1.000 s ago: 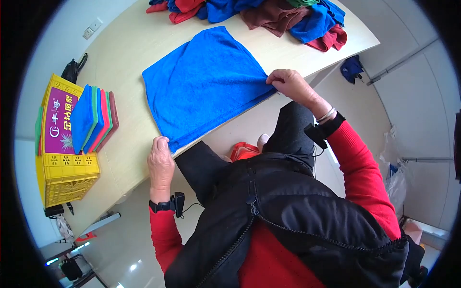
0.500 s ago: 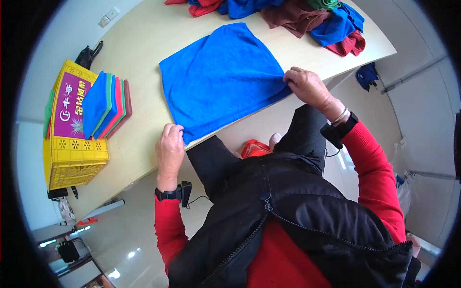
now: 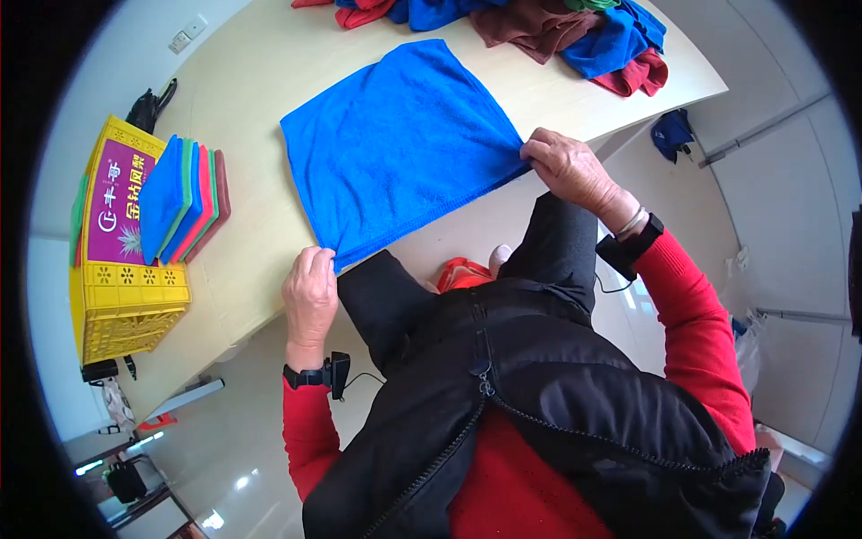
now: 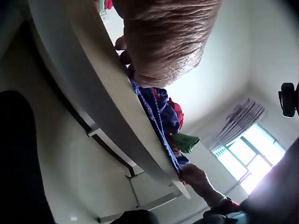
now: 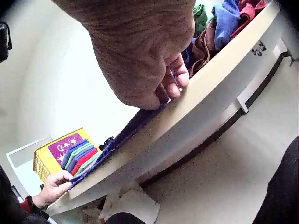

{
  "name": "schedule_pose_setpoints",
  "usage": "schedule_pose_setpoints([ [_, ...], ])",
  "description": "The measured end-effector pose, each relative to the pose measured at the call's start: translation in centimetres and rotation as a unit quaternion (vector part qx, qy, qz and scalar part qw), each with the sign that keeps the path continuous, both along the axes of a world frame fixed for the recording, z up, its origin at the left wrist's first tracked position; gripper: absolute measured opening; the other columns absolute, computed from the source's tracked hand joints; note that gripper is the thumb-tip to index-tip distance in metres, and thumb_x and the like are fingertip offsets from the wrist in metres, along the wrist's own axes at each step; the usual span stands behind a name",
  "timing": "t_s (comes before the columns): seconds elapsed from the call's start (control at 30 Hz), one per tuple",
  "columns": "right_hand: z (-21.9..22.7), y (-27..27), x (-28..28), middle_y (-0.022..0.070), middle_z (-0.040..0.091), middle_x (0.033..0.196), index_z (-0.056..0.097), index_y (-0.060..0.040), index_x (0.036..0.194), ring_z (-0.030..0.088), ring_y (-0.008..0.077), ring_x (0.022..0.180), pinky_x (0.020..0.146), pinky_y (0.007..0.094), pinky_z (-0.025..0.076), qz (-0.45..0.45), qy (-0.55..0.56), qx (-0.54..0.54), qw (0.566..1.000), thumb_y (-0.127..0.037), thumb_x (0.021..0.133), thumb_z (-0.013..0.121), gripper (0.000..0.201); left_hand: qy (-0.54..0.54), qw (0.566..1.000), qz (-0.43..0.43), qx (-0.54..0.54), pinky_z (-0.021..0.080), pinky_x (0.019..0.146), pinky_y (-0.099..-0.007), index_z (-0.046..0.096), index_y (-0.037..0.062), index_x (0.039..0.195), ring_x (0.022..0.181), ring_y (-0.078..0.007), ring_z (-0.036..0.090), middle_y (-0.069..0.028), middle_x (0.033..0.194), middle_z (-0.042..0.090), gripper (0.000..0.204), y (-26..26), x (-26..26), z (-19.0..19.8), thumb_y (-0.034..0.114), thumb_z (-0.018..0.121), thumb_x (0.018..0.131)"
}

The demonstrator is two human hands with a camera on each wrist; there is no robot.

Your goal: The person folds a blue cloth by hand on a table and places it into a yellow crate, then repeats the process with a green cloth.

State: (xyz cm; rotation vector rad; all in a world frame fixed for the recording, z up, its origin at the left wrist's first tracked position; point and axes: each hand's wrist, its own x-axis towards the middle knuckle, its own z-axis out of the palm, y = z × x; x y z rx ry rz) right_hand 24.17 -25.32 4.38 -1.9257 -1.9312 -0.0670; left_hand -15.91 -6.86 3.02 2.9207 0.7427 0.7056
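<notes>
On table, blue cloth (image 3: 400,144) flat, corners pinched

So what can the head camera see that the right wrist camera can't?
Only the head view shows the whole blue towel spread flat, the person's black vest and the floor. Only the right wrist view shows the underside of the table and the right hand from below. Both show the left hand and right hand pinching the towel's near corners, the yellow crate with folded cloths, and the heap of unfolded cloths.
</notes>
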Motion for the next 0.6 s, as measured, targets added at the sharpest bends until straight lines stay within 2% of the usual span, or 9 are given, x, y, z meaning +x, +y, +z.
schedule_pose_setpoints([
  [0.1, 0.0, -0.1, 0.3, 0.0118, 0.059, 0.097, 0.060, -0.0065, 0.102, 0.065, 0.0308, 0.091, 0.078, 0.0386, 0.056, 0.009, -0.004, -0.010, 1.000, 0.000, 0.084, 0.064, 0.020, 0.007, 1.000, 0.000, -0.015, 0.052, 0.079, -0.0439, 0.061, 0.0022, 0.103, 0.094, -0.0349, 0.063, -0.0150, 0.100, 0.061, 0.018, 0.1, -0.3, -0.3, 0.000, 0.065, 0.085],
  [0.23, 0.5, -0.5, -0.2, 0.0116, 0.059, 0.102, 0.059, -0.0076, 0.104, 0.064, 0.0312, 0.095, 0.081, 0.0393, 0.056, 0.023, 0.002, 0.000, 1.000, -0.001, 0.081, 0.067, 0.026, 0.013, 0.999, 0.010, -0.032, 0.051, 0.081, -0.0442, 0.060, 0.0022, 0.103, 0.096, -0.0354, 0.062, -0.0150, 0.101, 0.060, 0.023, -0.5, -0.2, 0.1, 0.002, 0.070, 0.082],
  [0.37, 0.3, -0.1, -0.1, 0.0119, 0.058, 0.104, 0.057, -0.0079, 0.105, 0.063, 0.0316, 0.098, 0.083, 0.0399, 0.055, 0.003, -0.051, -0.017, 0.999, -0.001, 0.080, 0.069, 0.029, 0.012, 1.000, 0.011, 0.000, 0.051, 0.082, -0.0425, 0.059, 0.0043, 0.103, 0.097, -0.0321, 0.061, -0.0124, 0.100, 0.059, 0.027, -0.9, 0.4, 0.1, 0.007, 0.074, 0.081],
  [0.5, 0.1, -0.1, -0.1, 0.0121, 0.058, 0.105, 0.057, -0.0079, 0.102, 0.064, 0.0321, 0.098, 0.083, 0.0397, 0.056, 0.013, -0.014, -0.008, 1.000, -0.002, 0.081, 0.068, 0.025, 0.010, 1.000, -0.006, -0.008, 0.051, 0.081, -0.0435, 0.059, 0.0042, 0.099, 0.095, -0.0326, 0.062, -0.0120, 0.101, 0.060, 0.023, -0.9, 0.0, 0.1, 0.007, 0.073, 0.081],
  [0.6, 0.8, -0.1, 0.0, 0.0112, 0.060, 0.105, 0.058, -0.0070, 0.103, 0.065, 0.0278, 0.093, 0.080, 0.0359, 0.056, 0.007, 0.024, 0.039, 0.999, 0.001, 0.081, 0.067, 0.026, -0.012, 1.000, -0.007, -0.027, 0.052, 0.079, -0.0430, 0.059, 0.0041, 0.098, 0.094, -0.0324, 0.062, -0.0128, 0.100, 0.060, 0.019, -0.9, -0.4, 0.3, 0.003, 0.070, 0.083],
])
